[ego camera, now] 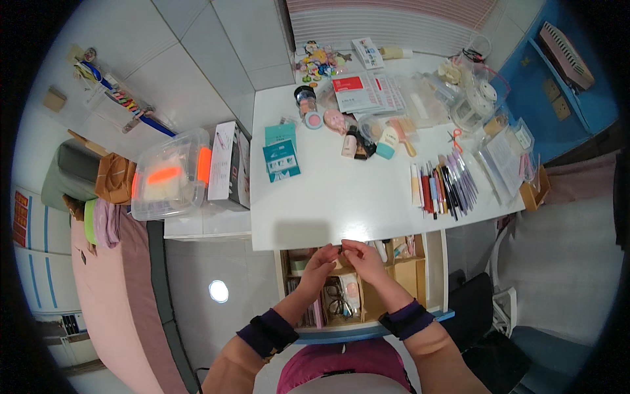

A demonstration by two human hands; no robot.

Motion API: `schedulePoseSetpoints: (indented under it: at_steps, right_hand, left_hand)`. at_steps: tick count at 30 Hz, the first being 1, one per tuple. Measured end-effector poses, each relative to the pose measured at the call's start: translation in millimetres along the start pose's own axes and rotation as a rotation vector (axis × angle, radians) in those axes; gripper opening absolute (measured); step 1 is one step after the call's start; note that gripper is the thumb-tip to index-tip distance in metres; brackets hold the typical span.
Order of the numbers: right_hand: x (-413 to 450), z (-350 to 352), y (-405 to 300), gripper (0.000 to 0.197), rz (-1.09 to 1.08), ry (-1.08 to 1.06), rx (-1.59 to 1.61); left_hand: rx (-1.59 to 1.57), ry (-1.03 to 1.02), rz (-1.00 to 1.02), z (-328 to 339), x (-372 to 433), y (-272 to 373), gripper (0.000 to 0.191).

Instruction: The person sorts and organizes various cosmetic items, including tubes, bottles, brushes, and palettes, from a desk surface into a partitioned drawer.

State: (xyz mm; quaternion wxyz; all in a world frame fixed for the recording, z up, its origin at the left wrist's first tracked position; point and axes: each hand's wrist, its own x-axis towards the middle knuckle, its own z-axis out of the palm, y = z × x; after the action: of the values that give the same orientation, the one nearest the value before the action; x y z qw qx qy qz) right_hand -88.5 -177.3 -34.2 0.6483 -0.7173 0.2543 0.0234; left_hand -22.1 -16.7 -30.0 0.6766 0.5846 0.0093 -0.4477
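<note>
Over the pulled-out drawer (pixel 436 276), my left hand (pixel 320 268) and my right hand (pixel 365 260) meet at the fingertips. Both pinch a small dark object (pixel 340 250), too small to identify. Cardboard dividers (pixel 409 280) split the drawer into compartments. Below my hands, one compartment holds eyeglasses (pixel 334 298) beside a pale pouch or package (pixel 350 290). Thin flat items (pixel 311 315) stand on edge at the left. A white tube (pixel 380 250) and other small items lie in the far compartments, partly hidden by my hands and the tabletop edge.
On the white table (pixel 334 207) lie cosmetic brushes and pencils (pixel 443 184), teal packets (pixel 282 160), bottles (pixel 388 143), orange-handled scissors (pixel 457 140) and red-and-white packets (pixel 364 93). A clear storage box (pixel 170 192) and a carton (pixel 229 165) stand left. A chair (pixel 546 349) is at lower right.
</note>
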Motion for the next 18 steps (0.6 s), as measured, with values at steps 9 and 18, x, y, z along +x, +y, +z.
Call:
schedulePoseSetpoints:
  at_steps: [9,18]
  right_hand:
    - [128.7,-15.1,-55.8,0.039,-0.241,0.083,0.022]
    - [248.1,-0.3,-85.1,0.064,-0.497,0.179,-0.264]
  left_hand:
    - [0.221,0.007,0.403,-11.6,103.4,90.5,0.052]
    - [0.470,0.176,0.614,-26.8,215.3,150.8,0.063]
